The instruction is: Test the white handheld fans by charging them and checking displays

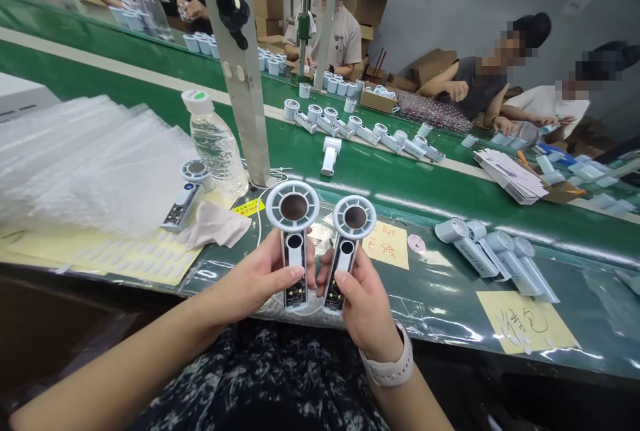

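My left hand (260, 278) grips the handle of a white handheld fan (293, 212) with a round ring head and an exposed circuit board at its lower end. My right hand (361, 298), with a pale watch on its wrist, holds a second, like fan (354, 219) right beside the first. Both fans stand upright, faces toward me, above the near edge of the green bench (440, 298). A third fan (186, 192) lies flat to the left on a yellow sheet (125, 261), next to a grey cloth (216, 226).
A water bottle (216, 141) and a slanted metal post (245, 78) stand behind the fans. Clear plastic bags (85, 158) pile at left. Several finished fans (493, 254) lie at right by yellow notes (525, 321). Other people sit across the green conveyor belt (400, 171), which carries more fans.
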Motion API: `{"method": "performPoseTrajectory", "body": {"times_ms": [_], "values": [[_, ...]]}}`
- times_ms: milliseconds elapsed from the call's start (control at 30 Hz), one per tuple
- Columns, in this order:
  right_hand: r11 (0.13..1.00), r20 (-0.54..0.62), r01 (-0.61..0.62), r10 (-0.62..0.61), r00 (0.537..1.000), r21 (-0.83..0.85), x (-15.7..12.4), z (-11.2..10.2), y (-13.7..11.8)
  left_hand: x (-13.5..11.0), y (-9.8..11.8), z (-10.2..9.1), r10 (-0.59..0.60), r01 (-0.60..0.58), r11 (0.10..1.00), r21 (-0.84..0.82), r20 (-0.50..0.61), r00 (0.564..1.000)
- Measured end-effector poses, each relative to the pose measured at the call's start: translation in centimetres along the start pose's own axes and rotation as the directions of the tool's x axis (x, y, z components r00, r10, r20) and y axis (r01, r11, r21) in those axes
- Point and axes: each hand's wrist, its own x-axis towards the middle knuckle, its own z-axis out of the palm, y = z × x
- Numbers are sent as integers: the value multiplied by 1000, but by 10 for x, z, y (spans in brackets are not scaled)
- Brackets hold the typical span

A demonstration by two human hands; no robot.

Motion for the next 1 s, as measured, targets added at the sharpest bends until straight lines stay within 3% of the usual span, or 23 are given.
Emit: {"method": "performPoseTrajectory", "body": {"times_ms": [167,300,567,767,933,1000], "values": [[993,10,-72,71,997,89,2,5,-2,-1,4,6,-16,15,975,-221,-1,1000],[988,13,-62,60,998,139,1,7,0,2,0,5,38,-24,969,-244,56,998],[981,31,-69,65,997,179,0,4,3,1,-1,6,22,-12,967,-253,39,999],[976,30,-85,81,996,203,-1,7,2,3,-8,0,-28,14,968,-250,-52,998],[979,-31,-60,67,997,196,0,6,7,4,-13,-7,-112,35,961,-273,-273,956],[980,-19,-63,68,997,187,0,5,8,4,-11,-7,-122,50,957,-286,-242,962]]}}
